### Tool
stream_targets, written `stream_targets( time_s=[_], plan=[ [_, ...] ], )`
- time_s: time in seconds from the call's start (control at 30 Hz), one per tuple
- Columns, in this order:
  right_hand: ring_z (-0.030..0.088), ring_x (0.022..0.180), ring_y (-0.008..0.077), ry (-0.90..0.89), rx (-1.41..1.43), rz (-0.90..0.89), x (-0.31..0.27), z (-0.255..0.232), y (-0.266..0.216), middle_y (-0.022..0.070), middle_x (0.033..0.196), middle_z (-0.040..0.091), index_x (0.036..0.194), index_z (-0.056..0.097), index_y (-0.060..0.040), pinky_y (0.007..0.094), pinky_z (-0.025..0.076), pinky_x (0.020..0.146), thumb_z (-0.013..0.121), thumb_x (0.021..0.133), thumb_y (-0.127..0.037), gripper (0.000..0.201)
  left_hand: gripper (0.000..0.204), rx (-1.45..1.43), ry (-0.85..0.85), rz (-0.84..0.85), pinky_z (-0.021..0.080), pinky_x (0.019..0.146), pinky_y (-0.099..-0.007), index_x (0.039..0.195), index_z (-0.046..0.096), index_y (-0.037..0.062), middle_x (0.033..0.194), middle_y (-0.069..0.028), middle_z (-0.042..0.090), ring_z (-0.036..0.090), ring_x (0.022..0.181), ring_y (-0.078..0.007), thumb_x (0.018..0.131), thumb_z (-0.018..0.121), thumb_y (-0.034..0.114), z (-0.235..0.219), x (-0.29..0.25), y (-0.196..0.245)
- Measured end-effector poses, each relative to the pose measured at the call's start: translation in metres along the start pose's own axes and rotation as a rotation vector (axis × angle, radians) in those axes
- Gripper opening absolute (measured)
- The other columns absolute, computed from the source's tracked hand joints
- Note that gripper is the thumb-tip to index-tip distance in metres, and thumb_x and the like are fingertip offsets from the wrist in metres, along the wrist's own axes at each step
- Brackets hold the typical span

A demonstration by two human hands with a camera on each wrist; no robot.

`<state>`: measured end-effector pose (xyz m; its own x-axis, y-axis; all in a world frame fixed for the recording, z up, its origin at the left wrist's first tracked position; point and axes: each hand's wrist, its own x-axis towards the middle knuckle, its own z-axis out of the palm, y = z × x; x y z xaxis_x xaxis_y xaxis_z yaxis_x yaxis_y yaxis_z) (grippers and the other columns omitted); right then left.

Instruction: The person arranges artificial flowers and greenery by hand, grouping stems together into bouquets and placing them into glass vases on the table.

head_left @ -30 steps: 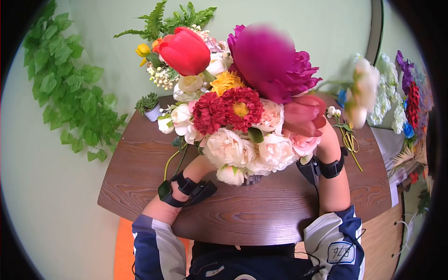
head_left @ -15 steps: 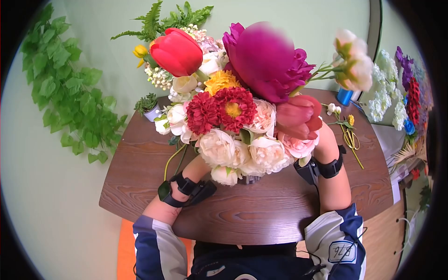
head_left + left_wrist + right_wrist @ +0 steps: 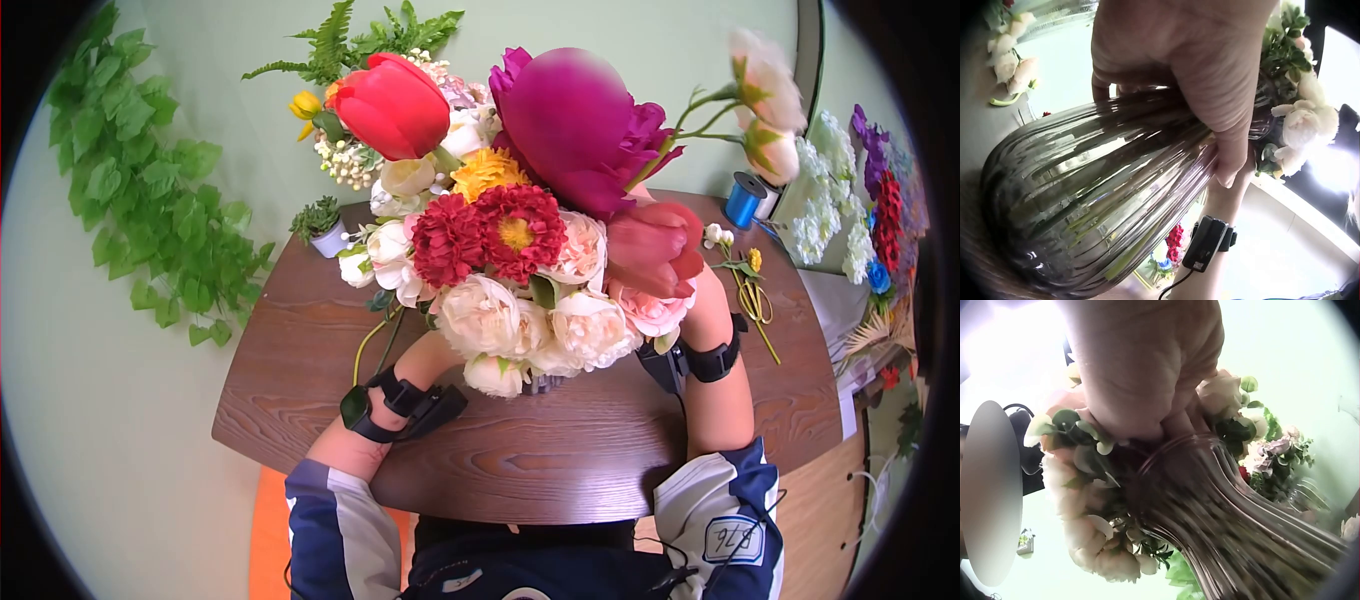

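A ribbed glass vase [image 3: 1104, 187] full of stems stands tilted in the left wrist view. My left hand [image 3: 1179, 69] grips it below the mouth, thumb along the near side. My right hand [image 3: 1141, 375] is at the vase's rim, fingers down among the stems. In the head view the bouquet hides most of both hands: pale peonies [image 3: 480, 315], dark red flowers [image 3: 515, 235], a red tulip [image 3: 390, 105] and a large purple bloom [image 3: 560, 130]. A spray of white flowers [image 3: 768, 85] sticks out to the right, its green stem running in behind the bouquet toward my right hand.
On the brown table [image 3: 560, 460], a blue spool [image 3: 742, 202] stands at the back right, near a loose yellow-stemmed flower [image 3: 754, 300]. A small potted succulent [image 3: 322, 232] is at the back left. Ivy [image 3: 150, 170] hangs on the left wall.
The white spray has swung up and away from me at the right, uncovering the blue spool. The bouquet has shifted only slightly, and my left hand keeps its place.
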<state>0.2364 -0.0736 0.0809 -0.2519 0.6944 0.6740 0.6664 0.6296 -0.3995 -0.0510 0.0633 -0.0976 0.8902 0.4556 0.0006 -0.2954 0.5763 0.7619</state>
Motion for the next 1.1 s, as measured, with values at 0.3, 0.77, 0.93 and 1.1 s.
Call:
stream_targets(
  time_s=[0.3,0.77,0.93,1.1],
  plan=[
    [0.057,0.087,0.0304,0.049,0.029,0.114,0.009,-0.017,-0.029,0.0134,0.097,0.059,0.111,0.052,-0.0059,0.0326,0.046,0.078,0.067,0.066,-0.022,0.05,0.053,-0.046,-0.126,-0.001,0.053,0.071,-0.0488,0.129,0.036,0.0007,0.121,-0.0196,0.05,0.057,0.099,-0.0358,0.092,0.038,0.039,0.003,0.002,0.002],
    [0.061,0.074,0.0237,0.282,0.033,0.07,0.01,-0.018,-0.029,0.011,0.085,0.061,0.099,0.053,-0.0007,0.0268,0.047,0.067,0.055,0.075,-0.006,0.024,0.051,-0.025,-0.12,0.021,0.051,0.074,-0.0471,0.128,0.036,0.0008,0.121,-0.0191,0.049,0.056,0.101,-0.0343,0.093,0.038,0.038,0.008,0.021,0.003],
    [0.061,0.071,0.0235,0.392,-0.252,-0.142,0.009,-0.02,-0.027,0.011,0.086,0.062,0.086,0.055,0.0035,0.0261,0.048,0.065,0.056,0.072,0.002,0.014,0.051,-0.015,-0.104,0.038,0.051,0.075,-0.0463,0.128,0.036,0.0009,0.121,-0.0187,0.049,0.055,0.102,-0.0336,0.093,0.038,0.037,0.009,0.026,0.004],
    [0.061,0.07,0.0243,0.325,0.092,0.037,0.009,-0.025,-0.037,0.0109,0.084,0.063,0.089,0.057,0.0032,0.0277,0.047,0.065,0.062,0.071,-0.008,0.021,0.051,-0.005,-0.089,0.055,0.05,0.077,-0.0455,0.128,0.036,0.0011,0.122,-0.0183,0.049,0.055,0.102,-0.0328,0.093,0.038,0.037,0.007,0.024,0.004]
  ],
)
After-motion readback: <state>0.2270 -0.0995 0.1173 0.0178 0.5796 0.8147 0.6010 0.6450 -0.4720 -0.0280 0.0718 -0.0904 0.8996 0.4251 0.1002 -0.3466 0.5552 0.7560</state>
